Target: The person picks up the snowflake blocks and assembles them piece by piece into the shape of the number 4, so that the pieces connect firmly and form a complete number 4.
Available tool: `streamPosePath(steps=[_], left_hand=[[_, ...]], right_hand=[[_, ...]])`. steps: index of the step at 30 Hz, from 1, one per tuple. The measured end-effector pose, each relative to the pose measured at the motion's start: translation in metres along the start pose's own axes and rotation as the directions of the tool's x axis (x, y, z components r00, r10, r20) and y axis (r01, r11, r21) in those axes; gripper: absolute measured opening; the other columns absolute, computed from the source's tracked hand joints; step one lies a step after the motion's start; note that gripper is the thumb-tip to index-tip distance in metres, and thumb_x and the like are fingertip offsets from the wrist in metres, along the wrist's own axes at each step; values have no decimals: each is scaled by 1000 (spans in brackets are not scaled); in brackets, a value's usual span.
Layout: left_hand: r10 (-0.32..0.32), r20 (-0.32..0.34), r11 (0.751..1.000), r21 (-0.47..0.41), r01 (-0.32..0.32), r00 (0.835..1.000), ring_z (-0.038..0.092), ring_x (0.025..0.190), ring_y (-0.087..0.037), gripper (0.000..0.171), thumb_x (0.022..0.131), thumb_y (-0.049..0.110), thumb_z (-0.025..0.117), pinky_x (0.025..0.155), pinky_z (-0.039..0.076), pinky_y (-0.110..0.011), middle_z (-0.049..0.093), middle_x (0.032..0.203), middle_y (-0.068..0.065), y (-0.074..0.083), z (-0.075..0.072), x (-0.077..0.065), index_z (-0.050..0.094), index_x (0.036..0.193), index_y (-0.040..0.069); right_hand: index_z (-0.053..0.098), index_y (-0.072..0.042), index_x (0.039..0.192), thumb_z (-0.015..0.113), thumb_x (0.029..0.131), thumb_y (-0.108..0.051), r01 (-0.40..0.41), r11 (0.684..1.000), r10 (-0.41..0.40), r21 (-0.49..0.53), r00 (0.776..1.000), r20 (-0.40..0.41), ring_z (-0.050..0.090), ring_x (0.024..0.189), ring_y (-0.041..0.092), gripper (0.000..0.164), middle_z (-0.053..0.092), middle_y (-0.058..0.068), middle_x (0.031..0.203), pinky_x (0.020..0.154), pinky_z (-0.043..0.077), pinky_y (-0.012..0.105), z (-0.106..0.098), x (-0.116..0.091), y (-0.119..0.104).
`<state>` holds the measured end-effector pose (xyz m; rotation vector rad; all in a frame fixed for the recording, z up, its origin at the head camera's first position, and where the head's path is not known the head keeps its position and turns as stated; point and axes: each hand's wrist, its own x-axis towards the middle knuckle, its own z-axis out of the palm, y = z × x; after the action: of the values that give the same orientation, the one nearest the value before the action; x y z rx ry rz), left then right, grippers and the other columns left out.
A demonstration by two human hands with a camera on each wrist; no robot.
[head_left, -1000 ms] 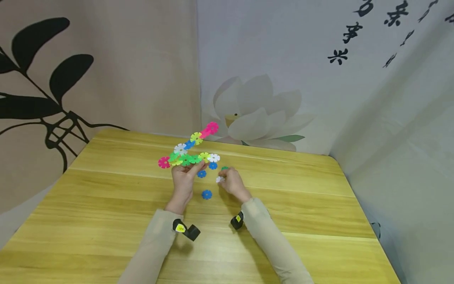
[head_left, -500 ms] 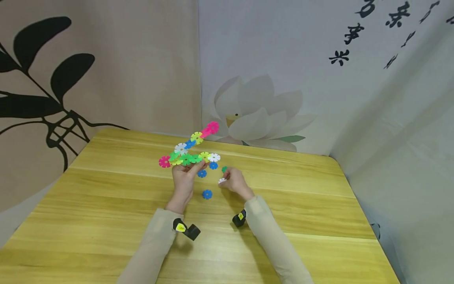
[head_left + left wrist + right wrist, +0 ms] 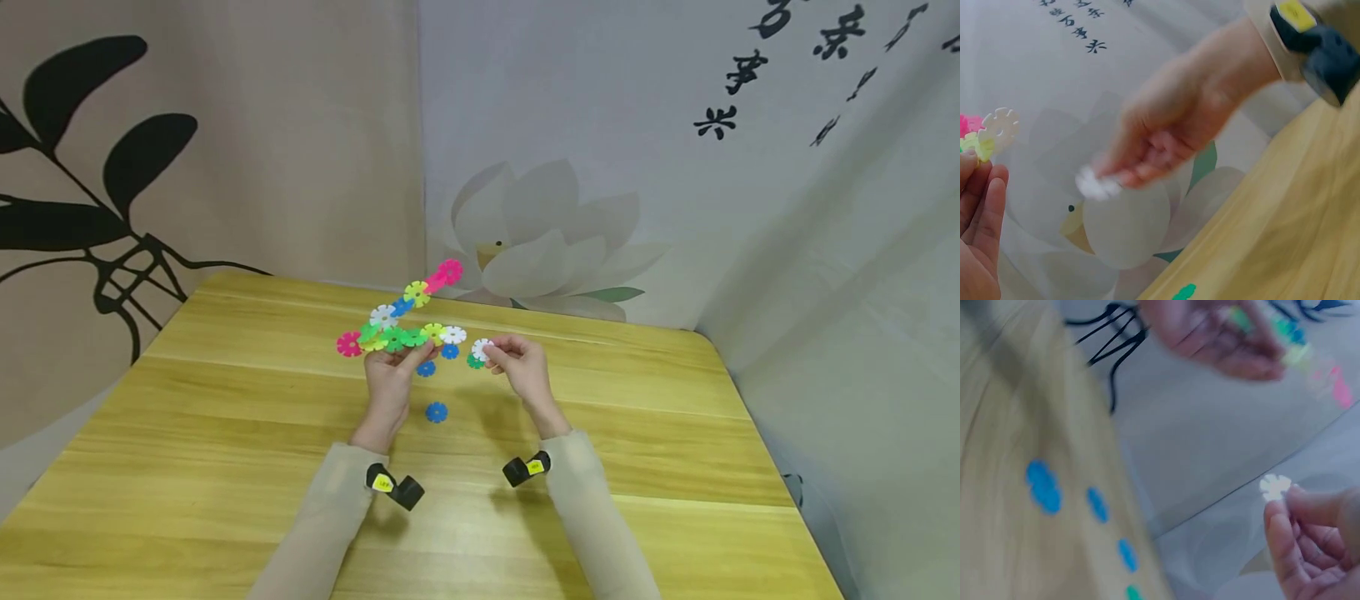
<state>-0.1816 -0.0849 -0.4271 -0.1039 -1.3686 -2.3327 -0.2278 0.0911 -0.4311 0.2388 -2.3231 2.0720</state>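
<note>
My left hand [image 3: 390,383] holds up a chain of interlocked snowflake discs [image 3: 393,337] in pink, green, yellow, blue and white, gripping it near its lower right part. At the chain's right end sits a white disc [image 3: 1001,130], seen close in the left wrist view. Between thumb and fingers my right hand [image 3: 527,372] pinches a single white snowflake disc [image 3: 1274,487], raised off the table and a short gap to the right of the chain. Both the right hand and its disc are blurred in the left wrist view.
Loose on the wooden table [image 3: 637,467] lie several discs: a near blue disc [image 3: 437,412], two blue discs farther back, and a green disc [image 3: 476,362] partly behind the held white one. A printed curtain [image 3: 570,100] hangs behind the table.
My right hand has lifted the white disc from the table, moving it up and slightly right, with its face now showing. The left hand and chain have stayed nearly still.
</note>
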Motion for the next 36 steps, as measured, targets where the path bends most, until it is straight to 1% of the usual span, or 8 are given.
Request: streamPosePath(steps=[3, 5, 8, 12, 19, 26, 31, 36], left_hand=[[6, 7, 1000, -3, -6, 1000, 70, 71, -16, 24, 81, -11, 63, 74, 57, -33, 71, 75, -2, 0, 0, 0, 69, 77, 11], [9, 11, 1000, -9, -9, 1000, 70, 72, -16, 23, 82, -11, 63, 75, 57, -33, 71, 76, -2, 0, 0, 0, 69, 77, 11], [17, 10, 1000, -21, -17, 1000, 70, 71, -16, 24, 82, -11, 62, 74, 58, -33, 71, 76, -2, 0, 1, 0, 69, 77, 11], [31, 11, 999, -32, -30, 999, 70, 71, -16, 24, 82, -12, 62, 73, 58, -32, 71, 75, -2, 0, 1, 0, 69, 77, 11], [34, 23, 999, -34, -33, 999, 70, 70, -16, 27, 82, -13, 61, 72, 58, -32, 71, 75, -2, 1, 1, -1, 70, 77, 12], [32, 26, 999, -36, -31, 999, 70, 69, -15, 29, 82, -13, 61, 72, 58, -30, 71, 74, -1, 1, 1, -2, 70, 76, 13], [25, 21, 1000, -14, -25, 999, 69, 69, -13, 26, 83, -11, 62, 71, 58, -29, 71, 75, -1, 0, 2, -3, 70, 78, 13], [27, 29, 1000, 0, -27, 999, 69, 68, -12, 24, 83, -11, 62, 70, 58, -27, 71, 75, -1, 0, 2, -3, 71, 80, 12]], right_hand=[[62, 15, 92, 64, 86, 1, 70, 992, -70, 102, 998, -4, 62, 59, 8, 16, 65, 3, 73, 54, 53, 17, -1, -5, -13], [61, 16, 92, 63, 87, 2, 119, 983, -119, 139, 993, -10, 63, 59, 8, 15, 65, 1, 72, 54, 54, 18, -1, -9, -20], [60, 17, 91, 62, 86, 5, 195, 968, -195, 159, 981, -15, 63, 59, 8, 14, 66, 4, 72, 55, 55, 19, 0, -13, -30], [60, 17, 90, 62, 86, 7, 263, 953, -266, 152, 964, -2, 63, 60, 9, 11, 66, 13, 73, 56, 55, 20, 1, -17, -40], [60, 18, 91, 61, 86, 8, 294, 945, -299, 147, 954, 13, 64, 61, 8, 11, 66, 12, 73, 56, 55, 19, 3, -18, -44], [60, 18, 89, 62, 85, 8, 315, 940, -319, 133, 947, 15, 64, 61, 9, 11, 64, 25, 74, 57, 56, 20, 5, -20, -47], [60, 19, 87, 61, 85, 11, 322, 939, -326, 122, 945, 18, 63, 60, 7, 8, 61, 34, 75, 56, 55, 18, 7, -22, -49], [58, 21, 84, 59, 83, 15, 367, 927, -370, 75, 929, 21, 63, 59, 11, 6, 60, 36, 74, 56, 57, 23, 11, -30, -66]])
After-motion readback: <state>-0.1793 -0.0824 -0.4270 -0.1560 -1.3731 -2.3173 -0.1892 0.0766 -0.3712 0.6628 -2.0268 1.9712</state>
